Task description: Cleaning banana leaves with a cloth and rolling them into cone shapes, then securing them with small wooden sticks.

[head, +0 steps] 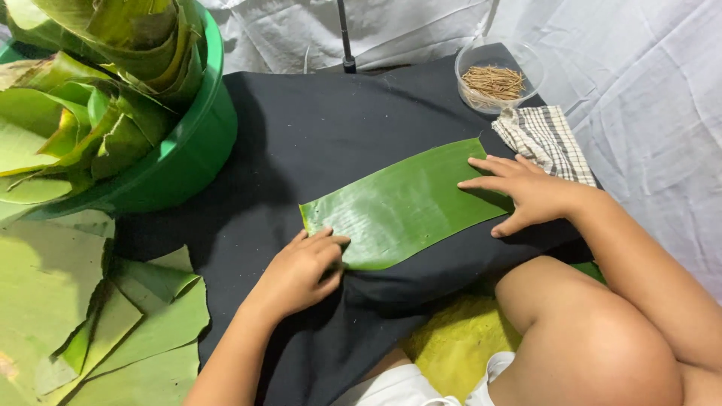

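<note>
A rectangular strip of green banana leaf (402, 204) lies flat on a black cloth (316, 135). My left hand (301, 271) rests at the leaf's near left corner, fingertips curled onto its edge. My right hand (526, 192) lies palm down with fingers spread on the leaf's right end. Neither hand holds anything.
A green plastic basin (195, 143) stuffed with folded banana leaves stands at the left. Loose cut leaf pieces (98, 323) lie at the lower left. A clear bowl of thin sticks (494, 79) sits at the back right beside a checked cloth (545, 139). My bare knee (594, 338) is at the lower right.
</note>
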